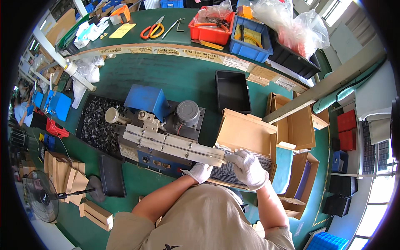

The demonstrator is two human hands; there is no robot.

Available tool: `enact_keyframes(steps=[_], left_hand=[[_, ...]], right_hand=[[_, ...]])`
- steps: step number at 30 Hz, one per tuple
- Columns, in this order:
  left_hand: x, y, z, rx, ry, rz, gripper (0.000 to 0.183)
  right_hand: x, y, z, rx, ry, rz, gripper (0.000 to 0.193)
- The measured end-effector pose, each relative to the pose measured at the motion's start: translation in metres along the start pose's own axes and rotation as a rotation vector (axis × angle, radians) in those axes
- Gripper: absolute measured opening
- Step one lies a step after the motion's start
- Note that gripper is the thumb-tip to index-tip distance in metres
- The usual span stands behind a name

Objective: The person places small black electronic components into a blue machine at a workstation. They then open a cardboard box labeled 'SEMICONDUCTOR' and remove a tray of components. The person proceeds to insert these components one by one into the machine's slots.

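A metal feeding machine with a blue housing (145, 101) stands on the green bench. Its long metal rail (175, 143) slants down to the right. At the rail's lower end, my right hand (250, 170), in a white glove, has its fingers pinched together. What lies between them is too small to make out. My left hand (200, 172), also gloved, is against the machine's front by the rail's underside. One finger stretches left near a red button; the others are hidden. Under my right hand an open cardboard box (246, 130) holds tight rows of small metal-pinned parts (227, 173).
Left of the machine, a black tray (121, 157) lies beside a heap of small dark parts (100, 121). An empty black bin (233, 91) stands behind the box. Scissors (153, 30) and blue and red bins (251, 39) occupy the shelf. A post (325, 89) slants across the right side.
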State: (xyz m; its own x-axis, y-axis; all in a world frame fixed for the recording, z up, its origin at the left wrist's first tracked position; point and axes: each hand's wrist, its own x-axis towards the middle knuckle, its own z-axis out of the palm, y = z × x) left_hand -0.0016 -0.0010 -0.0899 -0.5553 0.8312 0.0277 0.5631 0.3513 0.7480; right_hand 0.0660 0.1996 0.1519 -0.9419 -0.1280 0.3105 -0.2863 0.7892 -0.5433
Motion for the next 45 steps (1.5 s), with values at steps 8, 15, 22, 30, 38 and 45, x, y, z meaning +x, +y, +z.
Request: enact_keyframes(steps=[8, 15, 22, 30, 38, 45], left_hand=[[-0.005, -0.008, 0.013, 0.275, 0.005, 0.123, 0.037], [0.003, 0.013, -0.014, 0.031, -0.093, 0.018, 0.035], [0.001, 0.018, -0.02, -0.037, -0.06, -0.005, 0.037], [-0.001, -0.006, 0.007, 0.188, -0.064, 0.029, 0.046], [-0.004, -0.012, 0.004, 0.094, -0.119, 0.003, 0.042], [-0.005, -0.001, -0.007, 0.083, -0.195, -0.044, 0.046]], right_hand=[[0.002, 0.008, 0.007, 0.043, 0.035, -0.133, 0.039], [-0.005, 0.018, 0.023, 0.109, 0.155, -0.185, 0.041], [-0.006, 0.013, 0.038, 0.086, 0.278, -0.075, 0.03], [-0.035, 0.102, 0.06, -0.169, 0.152, 0.618, 0.02], [-0.014, 0.123, 0.11, -0.343, -0.377, 0.675, 0.023], [-0.005, 0.122, 0.092, -0.231, -0.43, 0.832, 0.022]])
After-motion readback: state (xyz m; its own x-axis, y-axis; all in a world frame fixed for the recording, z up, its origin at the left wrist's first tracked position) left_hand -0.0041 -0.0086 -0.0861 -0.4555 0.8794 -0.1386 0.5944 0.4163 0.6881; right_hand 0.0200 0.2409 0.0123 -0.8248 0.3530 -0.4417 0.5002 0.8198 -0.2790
